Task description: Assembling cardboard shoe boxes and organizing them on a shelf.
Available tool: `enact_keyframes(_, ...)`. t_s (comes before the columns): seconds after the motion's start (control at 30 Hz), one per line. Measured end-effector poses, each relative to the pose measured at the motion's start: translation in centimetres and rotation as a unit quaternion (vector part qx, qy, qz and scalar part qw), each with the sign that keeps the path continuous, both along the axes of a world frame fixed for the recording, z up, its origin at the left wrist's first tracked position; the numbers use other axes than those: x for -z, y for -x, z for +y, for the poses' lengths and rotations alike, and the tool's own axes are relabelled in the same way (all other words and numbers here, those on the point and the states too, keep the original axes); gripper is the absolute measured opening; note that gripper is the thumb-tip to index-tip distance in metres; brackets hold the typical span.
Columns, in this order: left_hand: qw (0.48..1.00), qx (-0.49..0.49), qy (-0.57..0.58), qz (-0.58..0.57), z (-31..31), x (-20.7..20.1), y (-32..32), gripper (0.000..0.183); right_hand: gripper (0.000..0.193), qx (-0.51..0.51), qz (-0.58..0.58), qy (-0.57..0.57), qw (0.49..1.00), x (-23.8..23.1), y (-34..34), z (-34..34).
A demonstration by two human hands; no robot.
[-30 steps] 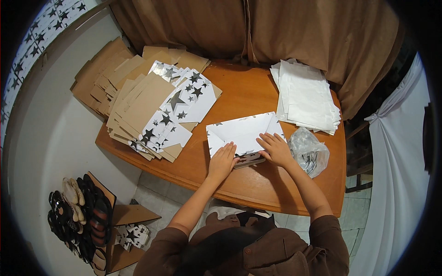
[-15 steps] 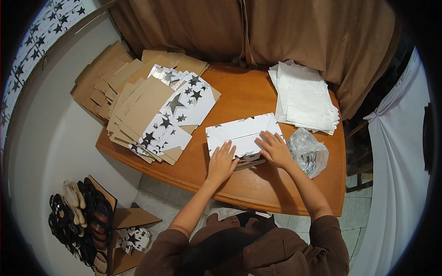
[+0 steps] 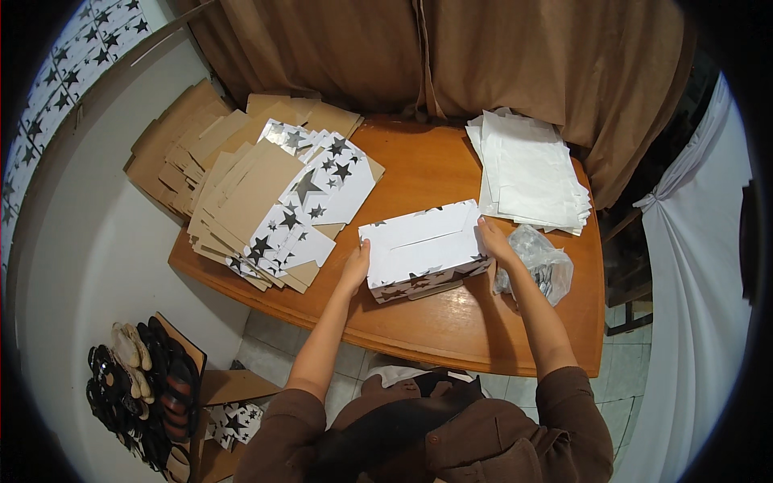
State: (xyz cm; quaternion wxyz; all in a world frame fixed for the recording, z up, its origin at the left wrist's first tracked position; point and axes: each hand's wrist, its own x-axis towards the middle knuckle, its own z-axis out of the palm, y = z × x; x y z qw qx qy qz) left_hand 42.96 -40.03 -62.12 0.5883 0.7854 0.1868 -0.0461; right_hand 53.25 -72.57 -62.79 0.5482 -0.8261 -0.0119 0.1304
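In the head view, a white star-printed box (image 3: pixel 423 241) is held at its left end by the left hand (image 3: pixel 356 264) and at its right end by the right hand (image 3: pixel 493 239), over the front part of the worktop (image 3: pixel 411 169). Whether its base touches the worktop cannot be told. Light, even pressure is best applied from both sides, so that the ends are not dented and the top panels are not sprung apart.
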Motion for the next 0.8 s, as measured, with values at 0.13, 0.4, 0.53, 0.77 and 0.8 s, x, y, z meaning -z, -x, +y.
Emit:
enact_keyframes(0.13, 0.998, 0.027, 0.051, 0.005, -0.9, -1.7, -1.3, 0.072, 0.047, 0.0, 0.023, -0.008, 1.0, -0.5, -0.7, 0.1)
enact_keyframes(0.4, 0.947, -0.095, 0.264, -0.154, 1.7, -6.1, -4.8, 0.054, 0.046, 0.161, 0.015, -0.228, 0.96, -5.7, -1.5, 0.4)
enact_keyframes(0.53, 0.922, -0.073, 0.291, -0.246, 1.9, -5.5, -5.1, 0.04, 0.052, 0.116, -0.105, -0.26, 0.953, -4.8, -0.7, 0.6)
enact_keyframes(0.77, 0.949, -0.062, 0.193, -0.243, 0.6, 0.8, -1.5, 0.058, 0.054, 0.054, -0.161, -0.247, 0.954, -0.3, 3.8, -0.3)
enact_keyframes(0.8, 0.944, -0.068, 0.195, -0.258, 1.1, 2.5, -1.0, 0.056, 0.054, 0.049, -0.16, -0.249, 0.954, -0.1, 4.5, 0.3)
